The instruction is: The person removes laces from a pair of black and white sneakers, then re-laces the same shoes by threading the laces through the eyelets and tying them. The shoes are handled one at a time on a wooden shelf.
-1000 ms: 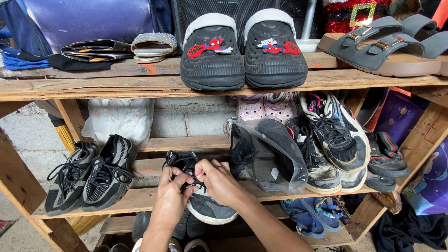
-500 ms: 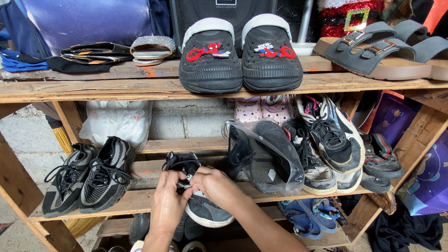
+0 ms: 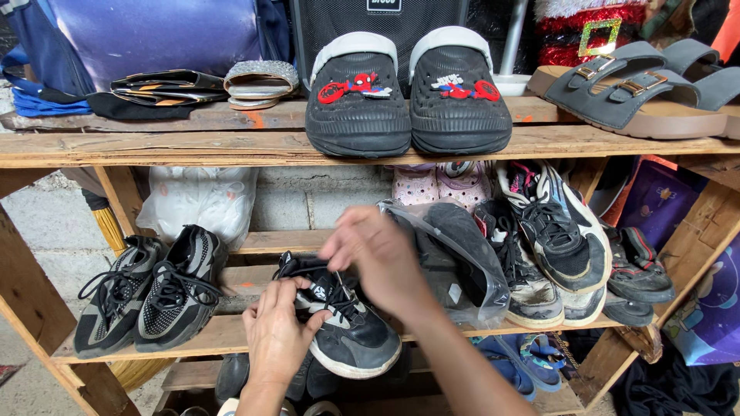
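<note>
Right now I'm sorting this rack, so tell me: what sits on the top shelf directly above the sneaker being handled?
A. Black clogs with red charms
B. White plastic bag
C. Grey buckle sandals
A: the black clogs with red charms stand on the top shelf, above the black sneaker that the left hand touches.

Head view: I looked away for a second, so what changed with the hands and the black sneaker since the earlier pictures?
The right hand has lifted off the black sneaker and now hovers above its laces, fingers loosely curled. The left hand stays on the sneaker's near side. The sneaker remains on the middle shelf; the grey sneaker pair and the black clogs have not moved.
</note>
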